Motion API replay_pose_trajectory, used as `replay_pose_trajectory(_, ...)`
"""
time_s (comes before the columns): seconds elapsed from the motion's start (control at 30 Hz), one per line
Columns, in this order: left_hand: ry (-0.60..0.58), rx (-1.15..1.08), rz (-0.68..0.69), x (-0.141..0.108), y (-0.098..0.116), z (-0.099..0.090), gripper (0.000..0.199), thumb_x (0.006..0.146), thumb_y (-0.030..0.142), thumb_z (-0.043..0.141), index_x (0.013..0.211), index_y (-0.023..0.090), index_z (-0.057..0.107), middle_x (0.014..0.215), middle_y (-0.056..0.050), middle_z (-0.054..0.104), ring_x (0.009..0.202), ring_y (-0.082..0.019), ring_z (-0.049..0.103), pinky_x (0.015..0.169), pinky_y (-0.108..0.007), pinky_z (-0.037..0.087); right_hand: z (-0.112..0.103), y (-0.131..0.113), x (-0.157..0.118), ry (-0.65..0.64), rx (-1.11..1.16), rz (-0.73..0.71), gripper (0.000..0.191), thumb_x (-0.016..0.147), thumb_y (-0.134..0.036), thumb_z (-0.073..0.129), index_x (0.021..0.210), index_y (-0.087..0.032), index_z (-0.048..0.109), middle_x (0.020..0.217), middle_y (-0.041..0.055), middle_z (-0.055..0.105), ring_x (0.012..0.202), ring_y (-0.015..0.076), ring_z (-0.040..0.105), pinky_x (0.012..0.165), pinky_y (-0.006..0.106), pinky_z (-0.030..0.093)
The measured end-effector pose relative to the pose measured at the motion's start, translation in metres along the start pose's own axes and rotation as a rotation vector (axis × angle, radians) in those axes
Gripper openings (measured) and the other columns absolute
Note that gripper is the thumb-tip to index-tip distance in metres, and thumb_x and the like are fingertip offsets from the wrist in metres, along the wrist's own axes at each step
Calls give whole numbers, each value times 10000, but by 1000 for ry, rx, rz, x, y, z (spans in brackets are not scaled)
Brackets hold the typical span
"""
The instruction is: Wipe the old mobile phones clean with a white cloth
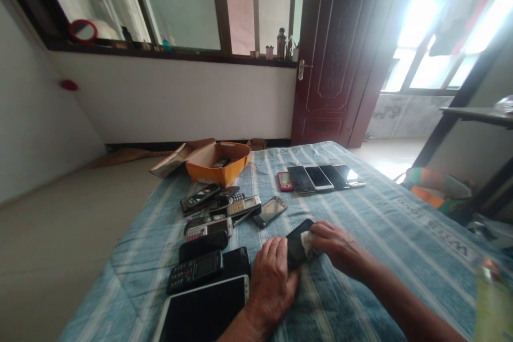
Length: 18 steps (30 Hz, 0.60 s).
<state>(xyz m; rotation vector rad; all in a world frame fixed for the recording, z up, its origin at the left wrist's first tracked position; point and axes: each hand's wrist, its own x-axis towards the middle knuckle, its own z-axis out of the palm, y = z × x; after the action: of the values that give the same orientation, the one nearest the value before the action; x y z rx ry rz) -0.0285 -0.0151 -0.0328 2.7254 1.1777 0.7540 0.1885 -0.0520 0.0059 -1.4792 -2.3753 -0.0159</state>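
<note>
My left hand grips a black smartphone by its left edge, just above the striped blue bedsheet. A crumpled white tissue is pinched in my right hand and pressed against the phone's dark screen. Left of my left hand lies a white-framed tablet. Above the tablet are a black keypad phone and a pile of several older phones. A grey touchscreen phone rests between that pile and the held phone.
Beyond my hands, several smartphones lie in a row, among them a white one, beside a small red phone. An orange box with its lid folded back stands at the far left bed edge. A green-yellow bottle-like object is at the right.
</note>
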Motion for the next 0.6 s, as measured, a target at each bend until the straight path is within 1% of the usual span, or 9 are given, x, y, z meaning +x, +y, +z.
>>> replay_pose_trajectory(0.13,21,-11,2,0,-1,2,527,778,232,570,1287,114,501,1279,-165,593,1221,-324,528,1008,-500,463,6,-2,-1,60,-70,-140,298,994,-174,374,781,-164,582,842,32,536,814,163,450,679,288,341)
replay_pose_trajectory(0.23,47,-24,14,0,-4,5,515,802,276,555,1293,128,501,1264,-161,604,1198,-322,544,988,-498,473,5,-16,4,78,-109,-231,287,998,-231,401,771,-170,566,835,35,542,808,164,452,682,294,355)
replay_pose_trajectory(0.33,48,-31,26,0,-6,6,533,815,352,540,1285,102,513,1244,-175,613,1179,-326,553,978,-486,478,3,-31,9,96,-116,-319,268,994,-234,420,775,-173,563,809,34,546,805,164,465,681,296,365)
replay_pose_trajectory(0.43,26,-36,6,1,-6,4,571,779,332,540,1289,76,513,1250,-184,607,1192,-323,541,995,-472,468,6,-39,10,123,-130,-344,279,995,-227,413,759,-178,553,783,29,542,784,164,467,666,306,358)
replay_pose_trajectory(0.5,9,-41,-16,2,-3,2,586,755,303,540,1291,68,514,1250,-184,607,1194,-318,540,1005,-465,464,8,-39,9,139,-134,-339,285,999,-223,398,763,-178,551,792,30,547,791,166,472,664,312,351)
replay_pose_trajectory(0.6,-8,-42,-36,4,-1,-1,604,740,306,544,1289,56,520,1250,-190,608,1199,-322,539,1015,-471,460,12,-39,8,166,-134,-340,300,1002,-226,378,758,-172,545,791,35,545,792,172,471,660,319,344)
